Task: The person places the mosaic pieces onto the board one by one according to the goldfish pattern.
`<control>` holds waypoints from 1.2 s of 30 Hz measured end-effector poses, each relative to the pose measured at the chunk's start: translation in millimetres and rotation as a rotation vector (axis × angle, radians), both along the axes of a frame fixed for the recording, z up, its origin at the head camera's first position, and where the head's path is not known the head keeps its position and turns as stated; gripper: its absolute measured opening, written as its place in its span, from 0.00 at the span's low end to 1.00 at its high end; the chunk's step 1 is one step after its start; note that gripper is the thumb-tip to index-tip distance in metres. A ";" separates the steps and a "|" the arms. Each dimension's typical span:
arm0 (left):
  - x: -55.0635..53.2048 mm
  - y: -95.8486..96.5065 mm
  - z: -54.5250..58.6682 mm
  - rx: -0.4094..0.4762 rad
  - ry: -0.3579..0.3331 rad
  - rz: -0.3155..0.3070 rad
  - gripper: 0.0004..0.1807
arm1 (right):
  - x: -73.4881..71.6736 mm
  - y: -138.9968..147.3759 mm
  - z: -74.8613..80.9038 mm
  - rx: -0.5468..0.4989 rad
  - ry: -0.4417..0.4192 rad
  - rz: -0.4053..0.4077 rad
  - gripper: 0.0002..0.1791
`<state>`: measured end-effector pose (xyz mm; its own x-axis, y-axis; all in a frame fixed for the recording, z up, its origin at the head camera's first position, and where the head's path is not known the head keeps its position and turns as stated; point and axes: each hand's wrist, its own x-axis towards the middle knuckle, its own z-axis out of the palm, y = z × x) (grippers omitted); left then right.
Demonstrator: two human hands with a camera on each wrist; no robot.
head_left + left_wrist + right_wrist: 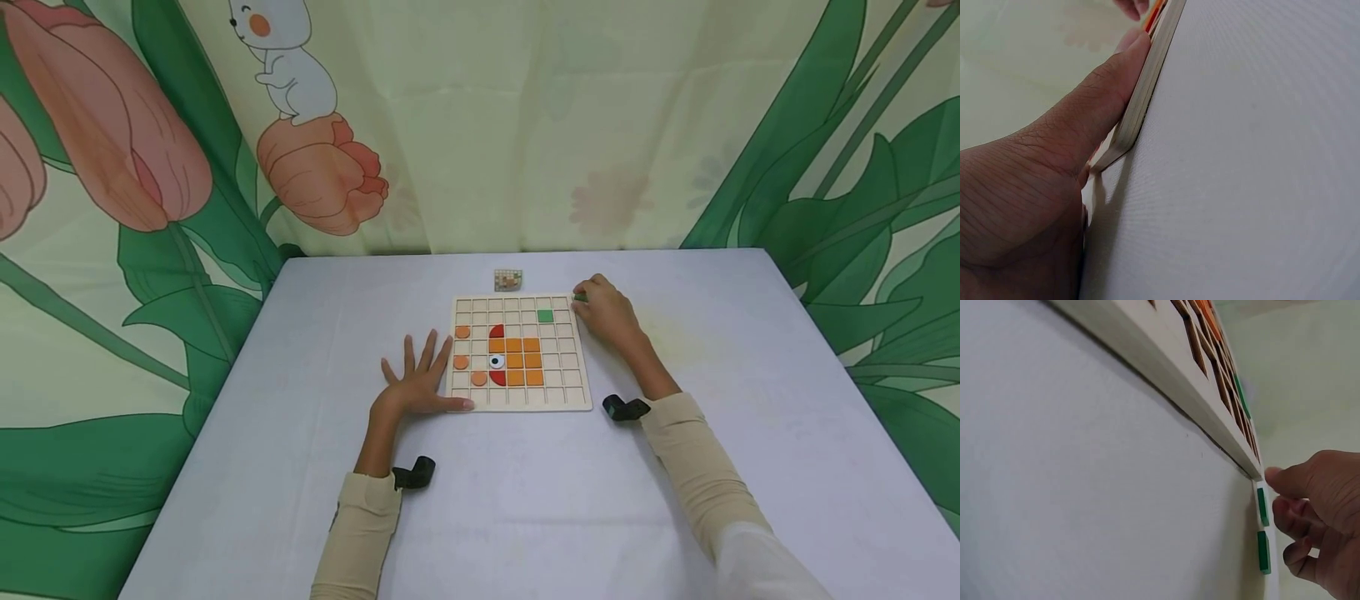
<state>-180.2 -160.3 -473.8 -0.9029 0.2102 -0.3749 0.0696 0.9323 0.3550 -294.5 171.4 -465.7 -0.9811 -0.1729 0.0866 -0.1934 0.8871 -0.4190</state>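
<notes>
My left hand [416, 386] spreads its fingers wide at the left edge of the gridded wooden board [517, 402]. Its thumb [1113, 78] rests along the near-left corner of the board. My right hand [609, 310] is at the far right corner with bent fingers, and a green piece [581, 297] shows at its fingertips. In the right wrist view two green pieces, one nearer the corner [1263, 506] and one farther out [1264, 552], lie beside the board below the fingers. I cannot tell whether the fingers pinch one. A green square [545, 316] sits in the grid.
On the board are orange squares [514, 361], red quarter-round pieces [497, 332], a round eye piece [497, 361] and orange discs [478, 378]. Behind it lies a small patterned card [507, 280]. A white cloth covers the table [517, 492], with a printed curtain [480, 125] beyond.
</notes>
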 end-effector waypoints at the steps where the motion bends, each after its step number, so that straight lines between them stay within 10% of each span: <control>1: 0.1 0.0 -0.5 -0.003 0.000 0.000 0.68 | -0.8 1.2 -0.8 0.002 -0.008 -0.006 0.17; 36: 1.9 2.7 2.0 -0.014 0.009 0.007 0.67 | -8.5 11.5 -6.1 0.096 -0.057 0.005 0.16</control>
